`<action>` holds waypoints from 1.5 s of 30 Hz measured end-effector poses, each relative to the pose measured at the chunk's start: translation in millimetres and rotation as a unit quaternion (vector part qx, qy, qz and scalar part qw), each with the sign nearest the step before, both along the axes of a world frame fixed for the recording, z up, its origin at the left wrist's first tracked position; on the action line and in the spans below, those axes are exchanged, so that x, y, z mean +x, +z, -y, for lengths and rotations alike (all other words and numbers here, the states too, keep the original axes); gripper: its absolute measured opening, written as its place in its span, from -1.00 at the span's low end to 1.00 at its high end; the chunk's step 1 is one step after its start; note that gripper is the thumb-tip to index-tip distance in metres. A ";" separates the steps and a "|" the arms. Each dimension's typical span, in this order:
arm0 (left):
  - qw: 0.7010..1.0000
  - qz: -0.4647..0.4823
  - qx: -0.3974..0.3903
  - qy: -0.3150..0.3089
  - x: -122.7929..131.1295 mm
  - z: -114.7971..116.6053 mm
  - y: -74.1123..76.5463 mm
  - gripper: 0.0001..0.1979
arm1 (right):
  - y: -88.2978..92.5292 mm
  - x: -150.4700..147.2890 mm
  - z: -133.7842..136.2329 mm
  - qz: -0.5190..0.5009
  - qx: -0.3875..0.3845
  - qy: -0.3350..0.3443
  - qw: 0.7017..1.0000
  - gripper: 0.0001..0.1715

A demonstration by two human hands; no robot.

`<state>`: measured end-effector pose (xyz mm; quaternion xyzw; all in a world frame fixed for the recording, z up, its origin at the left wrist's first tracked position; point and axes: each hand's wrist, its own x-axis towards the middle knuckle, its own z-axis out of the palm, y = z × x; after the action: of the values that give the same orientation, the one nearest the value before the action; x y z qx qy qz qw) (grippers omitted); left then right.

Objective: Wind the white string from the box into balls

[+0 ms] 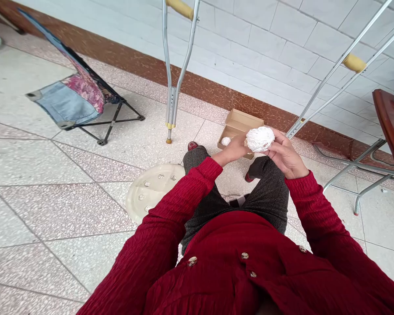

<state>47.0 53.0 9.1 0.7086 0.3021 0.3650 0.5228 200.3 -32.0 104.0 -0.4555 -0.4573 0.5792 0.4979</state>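
A white ball of yarn point(260, 139) is held up between my two hands, above my knees. My left hand point(234, 148) grips its left side, with the fingertips partly behind the ball. On the other side, my right hand point(285, 153) has its fingers and thumb wrapped round the ball's right edge. Below and behind the hands, an open cardboard box point(244, 118) rests on the floor near the wall. Inside the box lies a smaller white ball point(226, 141), partly hidden by my left hand.
A crutch point(172, 96) leans on the wall ahead, and a second crutch point(328, 83) stands to the right. At left is a folding chair point(72, 100) with a denim seat. A round pale plastic stool point(154, 192) is by my left leg. A brown chair point(392, 131) stands at far right.
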 end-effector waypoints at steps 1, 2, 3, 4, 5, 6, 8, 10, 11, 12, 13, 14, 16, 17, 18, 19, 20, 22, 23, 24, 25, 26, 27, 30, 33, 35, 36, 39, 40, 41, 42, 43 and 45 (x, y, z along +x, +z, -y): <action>1.000 -0.003 -0.005 -0.011 2.3 1.8 1.8 -0.62 | 2.3 0.0 -0.1 0.012 0.004 -0.002 1.000 -0.43; 1.000 -0.010 -0.011 -0.026 2.7 3.5 1.6 -0.72 | 5.4 1.4 -0.2 0.023 0.007 -0.004 1.000 -0.43; 0.999 -0.018 -0.016 -0.044 1.3 5.4 0.0 -0.78 | 9.0 4.1 -0.2 0.033 0.009 -0.006 0.999 -0.44; 0.998 -0.025 -0.021 -0.063 -1.8 7.7 -2.9 -0.78 | 12.7 8.0 -0.1 0.040 0.009 -0.008 0.999 -0.44; 0.996 -0.031 -0.025 -0.079 -6.2 10.5 -6.5 -0.75 | 16.3 12.8 0.1 0.045 0.010 -0.012 0.999 -0.45; 0.995 -0.036 -0.029 -0.090 -11.6 13.9 -10.4 -0.71 | 19.6 18.2 0.3 0.047 0.012 -0.018 0.999 -0.45; 0.993 -0.055 -0.032 -0.100 -23.3 23.0 -17.2 -0.66 | 24.3 29.6 -0.1 0.047 0.024 -0.044 0.998 -0.45; 0.990 -0.087 -0.029 -0.103 -33.8 34.3 -19.2 -0.64 | 25.2 40.1 -3.7 0.052 0.051 -0.084 0.994 -0.46; 0.988 -0.105 -0.022 -0.108 -38.0 40.3 -17.3 -0.63 | 23.4 44.6 -7.2 0.063 0.070 -0.108 0.990 -0.47; 0.986 -0.121 -0.013 -0.114 -41.5 46.0 -13.4 -0.62 | 19.9 48.3 -11.8 0.083 0.090 -0.136 0.983 -0.48; 0.983 -0.133 -0.001 -0.123 -44.2 51.1 -7.5 -0.61 | 14.5 51.3 -17.2 0.115 0.108 -0.167 0.973 -0.48; 0.981 -0.142 0.015 -0.131 -46.3 55.2 0.1 -0.61 | 7.5 53.4 -23.0 0.160 0.123 -0.197 0.960 -0.47; 0.976 -0.153 0.055 -0.143 -49.2 58.7 18.4 -0.62 | -10.2 54.8 -33.0 0.274 0.135 -0.241 0.921 -0.42; 0.975 -0.157 0.080 -0.137 -50.4 57.8 27.8 -0.64 | -19.9 53.8 -35.9 0.333 0.136 -0.239 0.902 -0.41; 0.974 -0.159 0.103 -0.125 -51.6 55.0 36.7 -0.66 | -29.3 51.8 -36.8 0.371 0.130 -0.223 0.892 -0.41; 0.974 -0.160 0.124 -0.105 -52.8 50.5 44.7 -0.69 | -37.9 48.7 -35.6 0.391 0.117 -0.188 0.894 -0.43; 0.974 -0.160 0.142 -0.081 -53.9 44.5 51.4 -0.72 | -45.2 44.7 -32.4 0.387 0.099 -0.140 0.906 -0.45; 0.972 -0.160 0.167 -0.034 -55.3 30.1 60.2 -0.74 | -54.6 35.9 -22.1 0.315 0.053 -0.021 0.947 -0.48; 0.971 -0.162 0.177 -0.017 -55.1 22.7 62.2 -0.74 | -56.6 31.9 -16.2 0.258 0.030 0.036 0.965 -0.48; 0.968 -0.166 0.187 -0.006 -53.9 16.1 62.4 -0.74 | -56.7 28.8 -10.6 0.196 0.009 0.083 0.977 -0.48; 0.966 -0.170 0.195 0.000 -51.7 10.5 61.1 -0.73 | -55.1 27.0 -5.9 0.137 -0.009 0.116 0.984 -0.47; 0.964 -0.175 0.199 0.001 -48.4 6.5 58.3 -0.73 | -52.1 26.4 -2.4 0.084 -0.022 0.134 0.987 -0.44; 0.963 -0.181 0.198 0.000 -44.4 4.1 54.1 -0.73 | -47.8 27.0 -0.1 0.038 -0.031 0.139 0.989 -0.42; 0.962 -0.208 0.177 -0.016 -31.0 5.6 37.1 -0.74 | -30.7 33.1 -1.3 -0.052 -0.007 0.091 0.994 -0.30; 0.967 -0.202 0.141 -0.058 -23.4 13.1 22.2 -0.66 | -16.6 39.9 -12.8 -0.056 0.055 -0.012 0.997 -0.34; 0.973 -0.183 0.118 -0.079 -23.3 17.4 19.1 -0.63 | -15.6 43.8 -24.9 -0.008 0.087 -0.085 0.993 -0.42; 0.974 -0.176 0.109 -0.087 -24.4 19.0 20.3 -0.63 | -18.4 45.8 -31.7 0.023 0.098 -0.120 0.988 -0.45; 0.973 -0.172 0.101 -0.113 -29.7 22.4 33.0 -0.65 | -36.6 51.1 -51.1 0.119 0.125 -0.219 0.960 -0.45; 0.972 -0.172 0.103 -0.123 -31.5 23.0 39.2 -0.66 | -43.6 51.9 -55.6 0.158 0.133 -0.243 0.948 -0.44; 0.970 -0.172 0.107 -0.130 -33.0 23.1 45.8 -0.66 | -49.9 51.8 -58.5 0.201 0.138 -0.257 0.935 -0.43; 0.969 -0.173 0.113 -0.132 -34.2 22.5 52.4 -0.66 | -54.9 50.6 -59.5 0.246 0.139 -0.254 0.925 -0.42; 0.969 -0.174 0.121 -0.128 -35.0 21.0 58.6 -0.66 | -58.0 48.2 -58.5 0.287 0.136 -0.231 0.920 -0.43; 0.967 -0.181 0.152 -0.099 -35.7 15.2 69.0 -0.69 | -58.6 40.9 -51.5 0.325 0.111 -0.137 0.929 -0.44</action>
<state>11.2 37.8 78.1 0.8605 0.2611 0.2183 0.3791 241.2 19.5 45.4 -0.6189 -0.5888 0.2710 0.4436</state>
